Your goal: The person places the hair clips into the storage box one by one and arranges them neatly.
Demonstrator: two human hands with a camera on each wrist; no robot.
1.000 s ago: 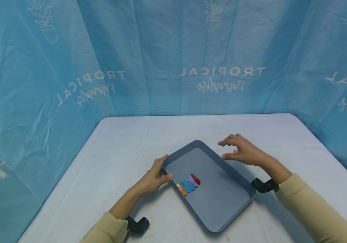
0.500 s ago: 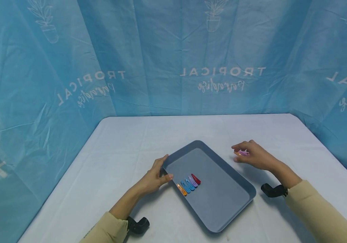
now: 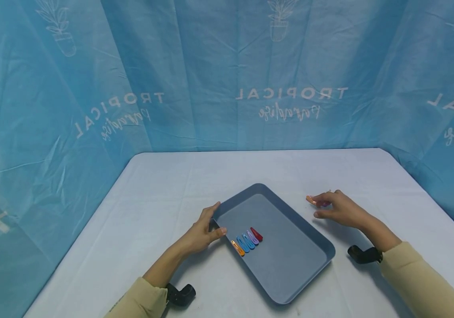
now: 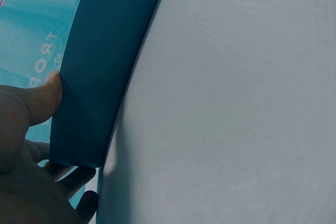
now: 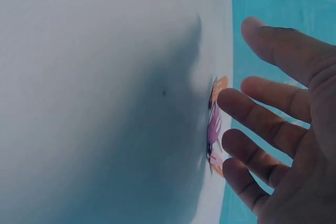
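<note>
The left hand (image 3: 199, 234) has hold of the grey tray (image 3: 286, 260) at its left-hand corner, thumb over the rim and fingers against the outer wall; I take that grip to be there to stop the tray sliding on the white tablecloth (image 3: 171, 190). The tray sits at a slant between the two hands, which probably leaves its long side handy for the right hand (image 3: 340, 211). That one is off to the far right of the tray, low over the cloth, fingers loosely bent and apart, thumb well away from them. From the right wrist it doesn't look clamped on anything — the fingertips are just beside a loose cluster of snap hair clips, though I cannot tell whether they touch.

In that cluster I make out an orange clip (image 3: 310, 200), a purple clip (image 5: 214, 124) and something pinkish behind the fingers, lying close together on the cloth.

Inside the tray, near the wall by the left thumb, five more clips lie side by side in a neat slanted row: an orange one (image 3: 237, 248), two blue ones (image 3: 245, 242), a lilac one (image 3: 252, 237) and a red one (image 3: 256, 234). All are slim and glossy — most show a slot down the middle.
</note>
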